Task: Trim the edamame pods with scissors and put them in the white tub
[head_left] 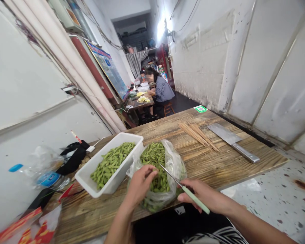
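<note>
My right hand [197, 195] grips a pair of scissors [195, 199] with a pale green handle. Their metal blades point up and left over a clear plastic bag [176, 157] full of small green soybean pods [155, 154]. Just left of the blade tips, my left hand [142, 179] is over the bag's mouth with thumb and fingers pinched together. Whatever sits in that pinch is hidden. Left of the bag stands a white plastic tub [83, 177] partly filled with larger-looking green pods [113, 162].
Thin wooden skewers [198, 134] and a cleaver [225, 134] lie on the wooden table [234, 169] at right. A green QR card [200, 108] is at the far edge. A water bottle [48, 178] lies at left. Beyond, a person [162, 89] sits at another table.
</note>
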### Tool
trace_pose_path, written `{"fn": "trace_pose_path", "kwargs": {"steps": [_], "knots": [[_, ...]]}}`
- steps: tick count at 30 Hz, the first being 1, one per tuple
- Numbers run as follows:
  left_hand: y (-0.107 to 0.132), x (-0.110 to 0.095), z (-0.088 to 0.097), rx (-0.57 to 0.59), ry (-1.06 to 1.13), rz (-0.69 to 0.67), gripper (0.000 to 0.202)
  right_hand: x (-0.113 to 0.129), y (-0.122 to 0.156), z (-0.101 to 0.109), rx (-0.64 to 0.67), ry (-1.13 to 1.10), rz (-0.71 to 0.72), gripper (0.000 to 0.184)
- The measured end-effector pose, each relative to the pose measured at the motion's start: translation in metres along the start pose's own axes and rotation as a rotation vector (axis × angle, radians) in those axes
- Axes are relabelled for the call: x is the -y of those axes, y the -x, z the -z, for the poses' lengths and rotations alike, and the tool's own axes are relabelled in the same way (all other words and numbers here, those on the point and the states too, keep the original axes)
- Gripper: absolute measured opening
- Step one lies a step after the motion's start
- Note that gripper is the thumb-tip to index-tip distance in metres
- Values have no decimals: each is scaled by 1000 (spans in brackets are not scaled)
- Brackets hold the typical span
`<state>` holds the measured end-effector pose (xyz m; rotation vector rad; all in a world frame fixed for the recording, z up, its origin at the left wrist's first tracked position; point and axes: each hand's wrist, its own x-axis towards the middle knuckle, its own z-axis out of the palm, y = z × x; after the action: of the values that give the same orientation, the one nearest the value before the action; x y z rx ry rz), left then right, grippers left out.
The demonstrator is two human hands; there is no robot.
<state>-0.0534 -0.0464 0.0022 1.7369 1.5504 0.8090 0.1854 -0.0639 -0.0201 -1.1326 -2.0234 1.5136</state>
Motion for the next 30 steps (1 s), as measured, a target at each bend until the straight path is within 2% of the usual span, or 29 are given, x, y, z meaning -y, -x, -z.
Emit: {"fn": "trace_pose_path", "kwargs": {"steps": [3, 6, 10, 15, 19, 24, 27, 30], "knots": [[2, -1, -5, -13, 335, 44, 29, 2, 0, 0, 3, -3, 24, 40], [5, 0, -12, -47, 436, 81, 40, 4, 1, 1, 0, -29, 48, 41], [5, 1, -18, -111, 480, 127, 48, 5, 3, 3, 3, -24, 52, 38], [6, 1, -19, -180, 447, 190, 37, 6, 1, 2, 13, -19, 45, 35], [8, -2, -19, -173, 430, 208, 37, 7, -1, 0, 30, -18, 61, 34], [9, -3, -21, -115, 453, 241, 37, 6, -2, -5, -14, -15, 41, 31], [8, -1, -21, -104, 487, 275, 37, 2, -5, -9, -30, -90, -9, 34], [8, 1, -19, -112, 610, 321, 36, -4, -8, -13, 27, -232, -84, 37]]}}
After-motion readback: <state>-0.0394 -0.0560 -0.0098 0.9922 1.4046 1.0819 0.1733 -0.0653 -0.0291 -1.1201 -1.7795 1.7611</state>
